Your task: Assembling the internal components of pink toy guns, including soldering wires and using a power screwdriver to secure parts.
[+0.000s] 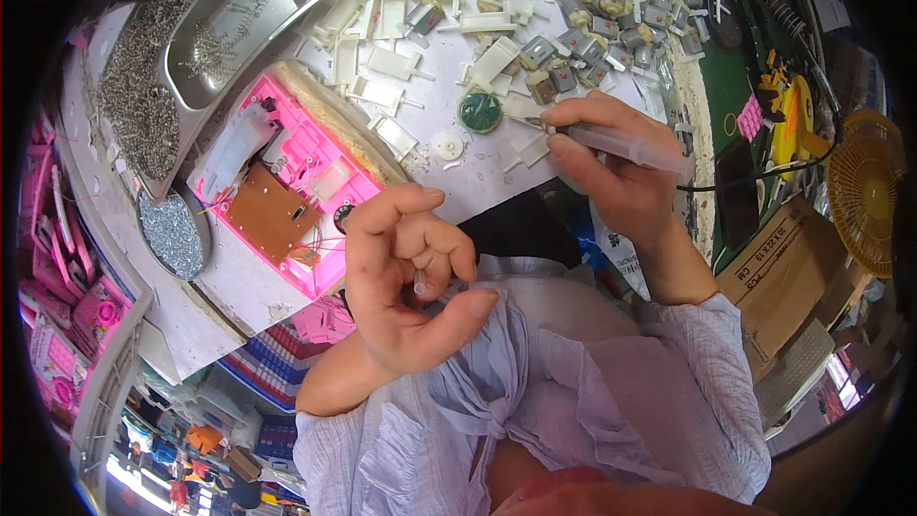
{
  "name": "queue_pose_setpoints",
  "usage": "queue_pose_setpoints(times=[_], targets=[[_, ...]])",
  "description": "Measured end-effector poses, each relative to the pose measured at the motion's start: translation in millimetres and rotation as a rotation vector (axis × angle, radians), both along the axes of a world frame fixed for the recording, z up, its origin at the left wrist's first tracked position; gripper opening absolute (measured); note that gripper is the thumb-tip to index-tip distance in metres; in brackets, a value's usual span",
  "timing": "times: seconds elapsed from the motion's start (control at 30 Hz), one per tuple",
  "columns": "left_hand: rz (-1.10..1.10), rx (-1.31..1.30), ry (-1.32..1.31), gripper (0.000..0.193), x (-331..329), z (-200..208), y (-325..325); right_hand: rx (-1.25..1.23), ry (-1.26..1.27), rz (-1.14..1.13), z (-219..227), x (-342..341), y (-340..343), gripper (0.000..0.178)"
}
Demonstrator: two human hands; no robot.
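Pink plastic forms the shell (291, 119) lying open and slanted on the white table (435, 186), in front of the person and toward the left. In it sit a brown board (263, 215), a milky part (234, 143) along its left side, and thin wires. The left hand (406, 277) is raised at the shell's near right corner, overlapping it in view; whether they touch cannot be told. Its palm is turned up, the thumb and forefinger are spread well apart, and the other fingers curl inward. A small pale spot shows among them, but whether they close on anything cannot be told.

The right hand (626, 182) pinches a translucent tool (626, 145) near its front end, thumb on one side and forefinger on the other, with the barrel lying back across the hand. The tool points left, above the table, its tip near a green disc (479, 111) and white frames (495, 59); contact there cannot be made out.

A white gear (447, 144) lies just beside the disc, on the near left side. Beyond, silver motors (611, 29) are heaped at the far right of the table. At the far left stand a metal tray (277, 14) and, nearer, an oval dish (175, 234) full of small silvery bits. A yellow fan (867, 193) and a carton (778, 277) stand off to the right.
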State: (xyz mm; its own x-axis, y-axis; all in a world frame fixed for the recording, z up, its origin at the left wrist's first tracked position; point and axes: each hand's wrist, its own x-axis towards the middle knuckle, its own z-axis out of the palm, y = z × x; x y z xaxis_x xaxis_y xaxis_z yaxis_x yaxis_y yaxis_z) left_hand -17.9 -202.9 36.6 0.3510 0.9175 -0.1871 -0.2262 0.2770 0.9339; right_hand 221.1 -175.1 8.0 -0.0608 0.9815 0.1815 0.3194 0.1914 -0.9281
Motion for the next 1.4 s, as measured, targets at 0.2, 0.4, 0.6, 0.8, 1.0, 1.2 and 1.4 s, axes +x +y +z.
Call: queue_pose_setpoints(times=[0.2, 0.4, 0.6, 0.8, 1.0, 1.2, 1.4], targets=[[-0.055, 0.062, -0.002, 0.071, -4, 0, 3, -0.273, 0.17, -0.089, 7, -1, -6, 0.017], [-0.033, 0.078, -0.006, 0.064, -3, -5, 1, -0.291, 0.16, -0.092, 4, -1, -9, 0.019], [-0.047, 0.078, 0.053, 0.049, -3, -7, -1, -0.055, -0.007, 0.031, 3, -3, 1, 0.022], [-0.038, 0.084, 0.062, 0.046, -2, -6, -1, 0.014, -0.033, 0.025, 4, -3, 3, 0.02], [-0.042, 0.13, 0.079, 0.041, -1, -6, 0, 0.111, -0.244, 0.107, 4, -7, 11, 0.024], [-0.036, 0.142, 0.068, 0.038, -2, -8, 0, 0.12, -0.262, 0.109, 9, -7, 8, 0.027], [-0.024, 0.134, 0.071, 0.034, 0, -6, -1, 0.164, -0.283, 0.104, 2, -5, 12, 0.027]])
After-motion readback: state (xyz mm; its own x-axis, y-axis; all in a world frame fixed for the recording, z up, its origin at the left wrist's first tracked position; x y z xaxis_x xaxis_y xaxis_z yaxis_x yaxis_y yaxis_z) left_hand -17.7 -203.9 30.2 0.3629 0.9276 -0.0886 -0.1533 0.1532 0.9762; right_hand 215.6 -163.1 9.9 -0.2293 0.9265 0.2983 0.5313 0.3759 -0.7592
